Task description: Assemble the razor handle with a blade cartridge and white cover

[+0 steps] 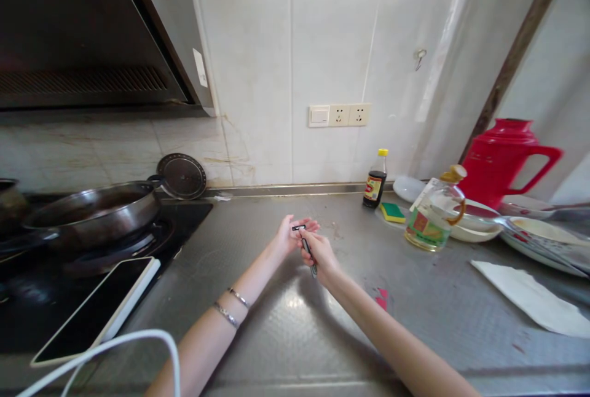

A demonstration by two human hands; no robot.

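Above the middle of the grey metal counter [258, 231], my two hands meet. My left hand [288, 235] is palm up with its fingers spread, and a small dark piece [299, 227] lies across it. Two bracelets circle the left wrist and forearm. My right hand [320, 255] is closed around a slim black and silver tool [308, 249], whose lower end points down toward the counter. The tool's upper end is at the left palm, by the small dark piece; whether the two are joined is too small to tell.
A steel pan [96, 212] and a phone [99, 308] are on the black stove at left, with a white cable nearby. At right stand a sauce bottle [374, 182], sponge [393, 212], oil jug [428, 219], red thermos [498, 163], bowls and a white paper [530, 298].
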